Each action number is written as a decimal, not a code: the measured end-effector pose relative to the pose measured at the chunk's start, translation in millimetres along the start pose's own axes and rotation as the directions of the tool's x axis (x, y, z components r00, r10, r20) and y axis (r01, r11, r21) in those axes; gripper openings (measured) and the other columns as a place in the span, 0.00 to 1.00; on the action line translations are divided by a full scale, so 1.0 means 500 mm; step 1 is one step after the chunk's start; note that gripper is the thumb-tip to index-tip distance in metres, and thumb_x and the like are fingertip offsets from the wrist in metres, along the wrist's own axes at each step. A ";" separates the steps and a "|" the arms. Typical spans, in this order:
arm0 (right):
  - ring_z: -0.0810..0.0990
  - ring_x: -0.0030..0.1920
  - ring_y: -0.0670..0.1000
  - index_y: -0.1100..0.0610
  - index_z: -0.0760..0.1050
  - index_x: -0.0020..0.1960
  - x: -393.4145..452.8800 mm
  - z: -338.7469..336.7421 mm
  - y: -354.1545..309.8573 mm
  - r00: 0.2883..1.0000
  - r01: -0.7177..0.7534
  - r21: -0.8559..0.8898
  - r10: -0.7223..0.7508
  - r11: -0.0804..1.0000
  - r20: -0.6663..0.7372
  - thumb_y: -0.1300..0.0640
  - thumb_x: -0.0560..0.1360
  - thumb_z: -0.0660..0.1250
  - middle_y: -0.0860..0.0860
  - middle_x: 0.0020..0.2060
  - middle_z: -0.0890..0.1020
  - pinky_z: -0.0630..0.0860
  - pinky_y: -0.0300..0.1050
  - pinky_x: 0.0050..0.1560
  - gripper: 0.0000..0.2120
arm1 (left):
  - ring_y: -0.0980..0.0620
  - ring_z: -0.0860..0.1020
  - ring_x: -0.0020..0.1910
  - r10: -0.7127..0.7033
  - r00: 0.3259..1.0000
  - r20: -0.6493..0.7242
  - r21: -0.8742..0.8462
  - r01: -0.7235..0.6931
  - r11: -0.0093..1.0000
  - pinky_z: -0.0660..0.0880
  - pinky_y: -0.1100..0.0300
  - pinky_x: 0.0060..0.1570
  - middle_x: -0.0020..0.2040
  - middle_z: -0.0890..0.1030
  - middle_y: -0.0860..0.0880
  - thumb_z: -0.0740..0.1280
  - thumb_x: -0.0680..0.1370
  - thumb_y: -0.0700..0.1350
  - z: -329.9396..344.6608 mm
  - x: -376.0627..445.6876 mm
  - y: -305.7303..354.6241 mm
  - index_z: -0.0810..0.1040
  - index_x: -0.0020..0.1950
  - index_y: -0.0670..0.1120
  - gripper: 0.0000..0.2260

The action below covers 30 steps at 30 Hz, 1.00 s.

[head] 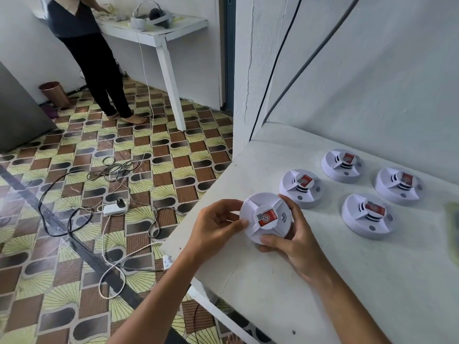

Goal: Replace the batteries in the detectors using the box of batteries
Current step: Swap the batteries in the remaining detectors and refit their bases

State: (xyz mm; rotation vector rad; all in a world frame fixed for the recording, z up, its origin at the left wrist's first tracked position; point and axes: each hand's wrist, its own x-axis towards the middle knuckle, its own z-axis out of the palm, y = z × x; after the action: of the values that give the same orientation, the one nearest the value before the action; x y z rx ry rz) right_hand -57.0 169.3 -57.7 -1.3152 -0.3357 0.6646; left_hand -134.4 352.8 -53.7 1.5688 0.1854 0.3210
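I hold one round white detector [265,217] with a red sticker just above the near-left corner of the white table [285,281]. My left hand [218,224] grips its left rim with curled fingers and thumb. My right hand [290,242] grips its right and lower rim. Several more white detectors stand on the table behind it: one close by [300,188], one further back [341,165], one at the right [397,186] and one nearer [367,216]. A blurred greenish object [453,224] shows at the right edge; I cannot tell what it is.
The table stands in a corner against white walls [372,83]. To the left, cables and a white power strip [114,208] lie on the patterned floor. Another person [94,58] stands at a second white table [159,31] at the back. A copper bin [53,93] stands by the wall.
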 end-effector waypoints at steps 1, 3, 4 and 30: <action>0.80 0.58 0.56 0.41 0.70 0.66 0.000 0.001 -0.001 1.000 0.001 0.009 -0.001 1.000 0.003 0.68 0.63 0.75 0.52 0.60 0.79 0.81 0.57 0.45 0.38 | 0.42 0.83 0.47 0.002 1.000 -0.002 -0.003 -0.002 1.000 0.80 0.52 0.49 0.52 0.85 0.45 0.74 0.71 0.40 0.000 0.000 0.002 0.80 0.56 0.40 0.15; 0.80 0.57 0.56 0.42 0.70 0.65 -0.001 0.000 -0.002 1.000 0.001 0.026 -0.001 1.000 0.007 0.68 0.63 0.75 0.52 0.59 0.79 0.81 0.57 0.45 0.37 | 0.41 0.83 0.47 0.003 1.000 -0.004 -0.011 -0.003 1.000 0.80 0.53 0.49 0.52 0.85 0.45 0.74 0.71 0.39 0.000 0.000 0.002 0.80 0.56 0.40 0.14; 0.80 0.57 0.56 0.41 0.71 0.65 0.000 -0.001 -0.001 1.000 0.001 0.026 -0.001 1.000 0.011 0.68 0.63 0.75 0.52 0.59 0.79 0.81 0.57 0.45 0.37 | 0.41 0.83 0.47 0.003 1.000 -0.004 -0.011 -0.003 1.000 0.80 0.52 0.49 0.52 0.85 0.45 0.74 0.72 0.38 -0.001 0.000 0.001 0.80 0.56 0.40 0.14; 0.80 0.58 0.58 0.46 0.70 0.67 -0.003 -0.007 -0.005 0.997 0.003 0.090 -0.010 0.996 0.075 0.67 0.64 0.72 0.55 0.60 0.78 0.80 0.60 0.47 0.35 | 0.39 0.82 0.47 0.024 1.000 -0.018 0.030 -0.023 0.999 0.81 0.51 0.49 0.52 0.85 0.45 0.74 0.72 0.41 -0.001 0.002 -0.006 0.81 0.57 0.40 0.15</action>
State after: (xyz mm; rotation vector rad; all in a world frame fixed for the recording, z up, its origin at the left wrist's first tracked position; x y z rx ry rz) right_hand -55.5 165.3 -55.9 -1.2054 -0.3673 0.7172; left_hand -133.3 353.5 -56.7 1.5984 0.1871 0.3531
